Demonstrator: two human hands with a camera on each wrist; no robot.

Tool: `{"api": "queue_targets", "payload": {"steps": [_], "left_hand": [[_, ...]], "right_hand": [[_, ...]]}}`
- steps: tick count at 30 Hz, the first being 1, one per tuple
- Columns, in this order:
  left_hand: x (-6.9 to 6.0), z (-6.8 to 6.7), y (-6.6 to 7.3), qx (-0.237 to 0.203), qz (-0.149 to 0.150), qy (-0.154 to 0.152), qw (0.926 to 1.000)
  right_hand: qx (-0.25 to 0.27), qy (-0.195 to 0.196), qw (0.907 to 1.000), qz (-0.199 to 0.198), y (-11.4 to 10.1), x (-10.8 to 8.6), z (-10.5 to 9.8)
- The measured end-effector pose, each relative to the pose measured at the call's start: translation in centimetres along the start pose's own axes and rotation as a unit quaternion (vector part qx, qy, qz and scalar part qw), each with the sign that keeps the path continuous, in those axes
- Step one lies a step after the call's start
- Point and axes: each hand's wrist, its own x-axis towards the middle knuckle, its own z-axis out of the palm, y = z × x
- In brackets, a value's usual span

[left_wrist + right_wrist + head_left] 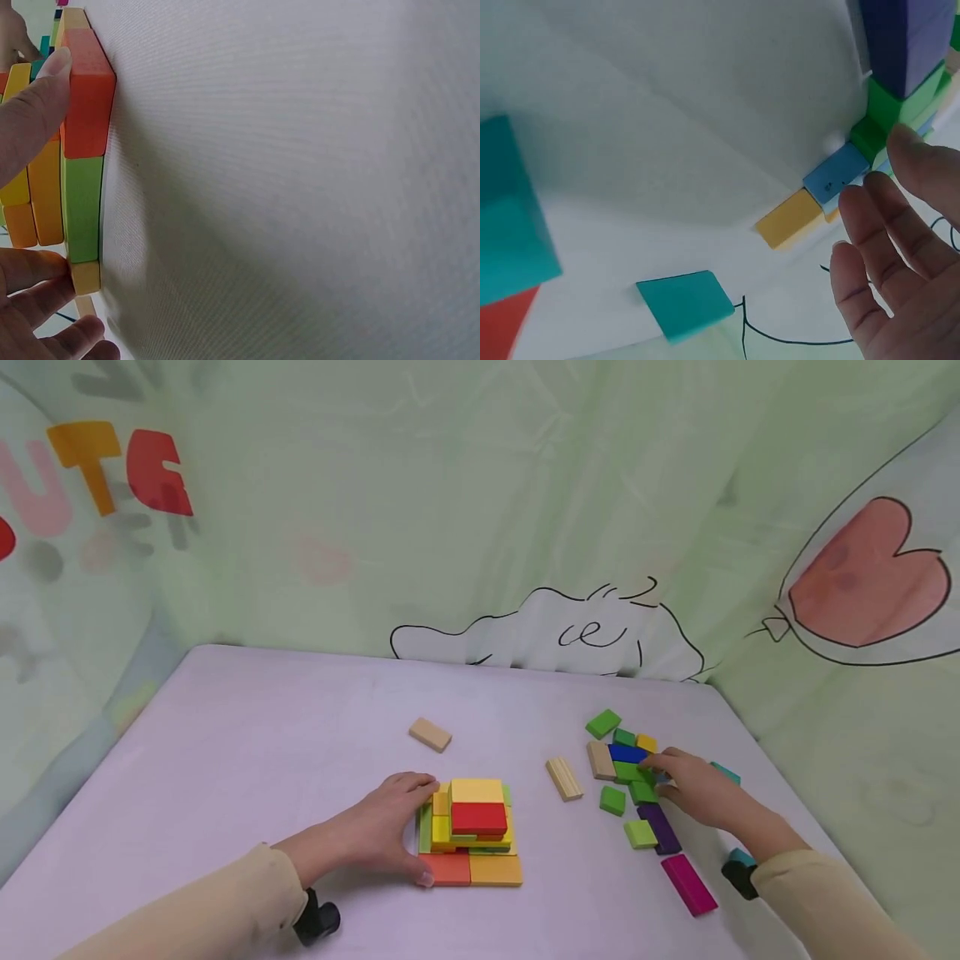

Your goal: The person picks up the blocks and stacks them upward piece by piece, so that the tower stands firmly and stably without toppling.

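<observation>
The block stack stands about midway between left and right edges of the desk. The left hand grips its left side, thumb on the near orange block. The right hand is at the pile nearer the right edge; if it pinches something, I cannot tell. One wooden block lies toward the far edge.

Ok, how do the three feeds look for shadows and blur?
Head: soft, even light, faint shadow below the left hand; left wrist: broad soft shadow on the tabletop beside the stacked blocks; right wrist: dim, with the teal block at the left edge looking blurred.
</observation>
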Motion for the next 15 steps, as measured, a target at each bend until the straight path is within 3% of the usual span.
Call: {"api": "queue_targets", "payload": {"steps": [7,15], "left_hand": [[-0.1,-0.1,0.1,-0.003,-0.002,-0.006,1.0],[0.0,0.0,-0.1,0.0,0.0,-0.005,1.0]], "right_hand": [[0.002,-0.004,0.9998,0.018,-0.4,0.8,0.0],[0.006,-0.052,0.9958,0.074,-1.5,1.2,-0.4]]}}
